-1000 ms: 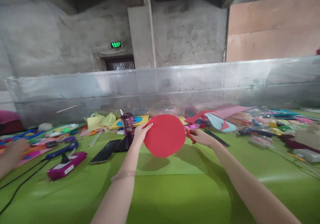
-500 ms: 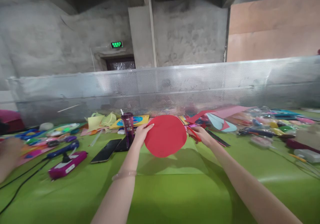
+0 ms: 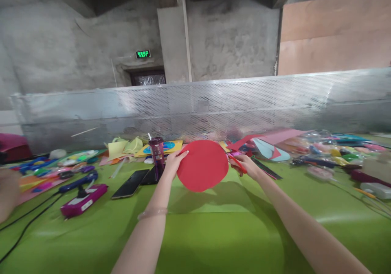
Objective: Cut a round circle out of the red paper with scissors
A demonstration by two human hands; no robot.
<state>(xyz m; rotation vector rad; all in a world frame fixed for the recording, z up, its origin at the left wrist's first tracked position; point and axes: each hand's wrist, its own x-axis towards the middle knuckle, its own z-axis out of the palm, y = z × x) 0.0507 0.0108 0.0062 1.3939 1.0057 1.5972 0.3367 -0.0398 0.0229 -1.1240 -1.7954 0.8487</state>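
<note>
A round sheet of red paper (image 3: 203, 166) is held up over the table in front of me. My left hand (image 3: 174, 162) pinches its left edge, thumb on the near face. On the opposite side, my right hand (image 3: 247, 166) is closed round red-handled scissors (image 3: 238, 164), whose blades meet the paper's right edge. How far the blades are apart is too small to tell. Beneath the disc, a light green sheet (image 3: 210, 202) lies flat on the green tabletop.
A dark phone (image 3: 130, 184) and a purple cup with a straw (image 3: 157, 154) stand left of my left hand. Farther left are a magenta power strip (image 3: 84, 201), a blue glue gun (image 3: 77, 182) and another person's blurred arm (image 3: 7, 192). Paper scraps (image 3: 270, 150) and bagged craft bits (image 3: 345, 154) lie right.
My hands, the red paper and the scissors stay almost in place. At the far left, the other person's arm has shifted slightly left.
</note>
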